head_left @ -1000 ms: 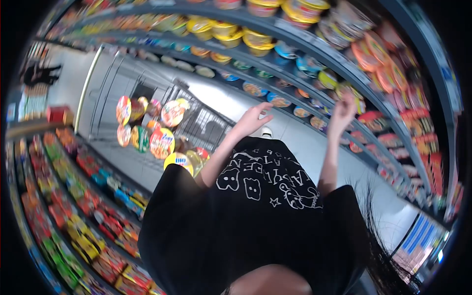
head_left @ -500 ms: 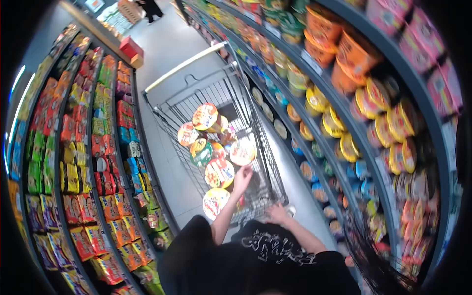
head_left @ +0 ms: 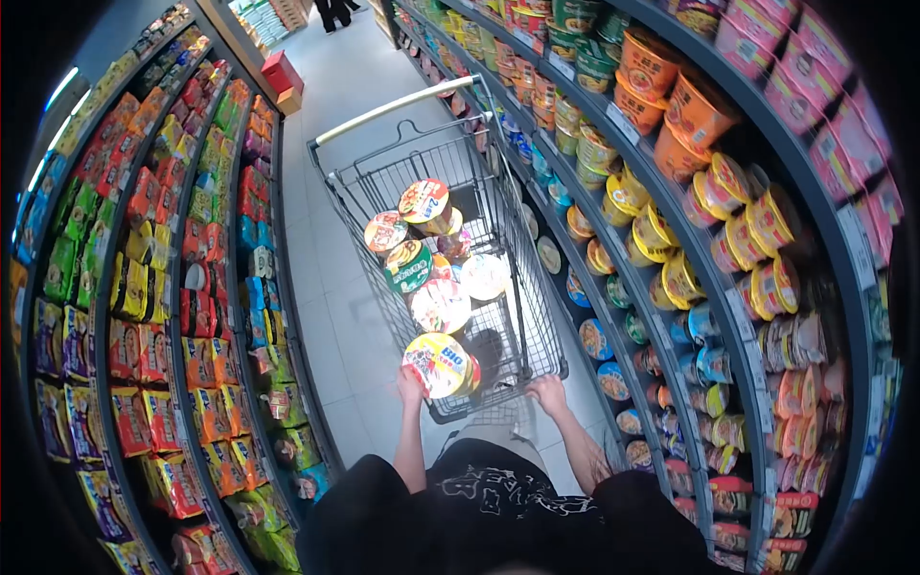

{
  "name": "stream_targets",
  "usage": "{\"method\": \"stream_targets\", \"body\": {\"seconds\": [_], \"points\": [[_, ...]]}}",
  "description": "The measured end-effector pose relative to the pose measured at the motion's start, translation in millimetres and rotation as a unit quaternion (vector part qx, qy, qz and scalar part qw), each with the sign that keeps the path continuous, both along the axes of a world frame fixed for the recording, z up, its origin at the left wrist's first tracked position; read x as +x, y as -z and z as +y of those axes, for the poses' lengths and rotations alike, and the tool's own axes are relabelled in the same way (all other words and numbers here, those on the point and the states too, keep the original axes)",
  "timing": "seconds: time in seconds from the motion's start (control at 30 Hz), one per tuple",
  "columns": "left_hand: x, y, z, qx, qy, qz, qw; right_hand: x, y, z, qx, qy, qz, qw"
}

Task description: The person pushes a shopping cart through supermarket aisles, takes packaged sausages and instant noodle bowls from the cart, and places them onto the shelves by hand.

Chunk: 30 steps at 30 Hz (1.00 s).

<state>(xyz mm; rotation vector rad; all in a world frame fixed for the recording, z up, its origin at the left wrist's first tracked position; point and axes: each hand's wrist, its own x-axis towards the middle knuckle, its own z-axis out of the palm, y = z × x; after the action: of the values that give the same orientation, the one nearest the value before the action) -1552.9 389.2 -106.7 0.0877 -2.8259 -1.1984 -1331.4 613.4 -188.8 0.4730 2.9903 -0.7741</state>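
Observation:
A wire shopping cart (head_left: 537,316) stands in front of me with several instant noodle cups in it. My left hand (head_left: 412,383) is at its near left corner, against a yellow-lidded cup (head_left: 436,365); its fingers are partly hidden, and whether they grip the cart rim or the cup is unclear. At the near right corner, my right hand (head_left: 547,391) is closed over the cart's rim. Farther in lie a white-lidded cup (head_left: 485,276), a green cup (head_left: 409,266) and a red and yellow cup (head_left: 425,200).
Shelves of bagged noodles (head_left: 141,287) line the left side. Shelves of cups and bowls (head_left: 652,230) line the right. A red box (head_left: 281,72) stands at the far end of the left shelves, and a person in dark clothes (head_left: 334,13) is farther down the aisle.
The view has swung round to face down the aisle. Both hands have come to the cart's near edge, the left moving from above the cups to the near left corner.

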Motion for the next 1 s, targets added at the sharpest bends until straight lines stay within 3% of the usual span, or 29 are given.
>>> {"method": "stream_targets", "body": {"seconds": [0.03, 0.17, 0.23, 0.3, 0.33, 0.37, 0.4, 0.47, 0.53, 0.6, 0.73, 0.8, 0.87, 0.9, 0.93, 0.97, 1.0], "points": [[-1.8, 1.8, -2.7, 0.074, 0.069, -0.175, 0.979, 3.0, -2.6, 1.5, -0.002, 0.006, -0.002, 1.0], [-10.9, 35.8, -7.3, 0.088, 0.086, -0.147, 0.981, 12.7, -20.4, -5.2, 0.014, 0.084, -0.068, 0.994], [-13.6, 45.9, -14.9, 0.113, 0.168, -0.241, 0.949, 15.3, -30.0, -17.4, 0.031, 0.131, -0.096, 0.986], [-3.9, 64.3, -15.2, 0.132, 0.191, -0.236, 0.944, 23.2, -30.2, -32.9, -0.017, 0.251, -0.141, 0.957], [-6.2, 80.0, -24.5, 0.147, 0.194, -0.223, 0.944, 31.3, -27.5, -40.3, -0.022, 0.263, -0.145, 0.953], [-19.4, 129.5, -37.3, 0.07, 0.239, -0.226, 0.942, 36.1, -23.9, -47.0, -0.039, 0.243, -0.1, 0.964], [-15.7, 114.6, -32.2, 0.065, 0.253, -0.229, 0.938, 39.5, -18.1, -52.6, -0.053, 0.223, -0.053, 0.972], [-0.8, 49.1, -13.1, -0.052, 0.25, -0.135, 0.957, 46.4, -8.8, -63.4, -0.05, 0.233, -0.034, 0.971], [-13.3, 21.0, -7.3, -0.073, 0.3, -0.109, 0.945, 44.1, -14.2, -68.6, -0.032, 0.212, -0.1, 0.972], [-30.0, -8.9, 1.8, -0.093, 0.347, -0.082, 0.93, 45.2, -11.5, -74.2, -0.029, 0.254, -0.084, 0.963], [-74.7, -51.1, 27.2, -0.086, 0.369, 0.056, 0.924, 45.8, -11.7, -80.2, -0.004, 0.29, -0.133, 0.948], [-110.4, -65.4, 42.7, -0.101, 0.408, 0.102, 0.902, 42.9, 24.8, -87.9, 0.144, 0.374, -0.096, 0.911], [-142.3, -76.6, 63.4, -0.108, 0.48, 0.178, 0.852, 25.1, 24.1, -95.5, 0.32, 0.445, -0.127, 0.827], [-155.9, -71.2, 69.2, -0.09, 0.497, 0.209, 0.837, 19.2, 14.0, -123.3, 0.303, 0.46, -0.143, 0.822], [-180.4, -62.1, 92.6, -0.084, 0.514, 0.215, 0.826, 8.3, -13.6, -117.1, 0.165, 0.506, -0.17, 0.829], [-200.4, -49.9, 106.3, -0.059, 0.573, 0.242, 0.78, -2.5, -34.9, -111.6, 0.02, 0.537, -0.193, 0.821], [-213.1, -37.1, 87.7, -0.051, 0.628, 0.247, 0.736, -8.4, -24.1, -123.4, -0.055, 0.619, -0.015, 0.783]]}}
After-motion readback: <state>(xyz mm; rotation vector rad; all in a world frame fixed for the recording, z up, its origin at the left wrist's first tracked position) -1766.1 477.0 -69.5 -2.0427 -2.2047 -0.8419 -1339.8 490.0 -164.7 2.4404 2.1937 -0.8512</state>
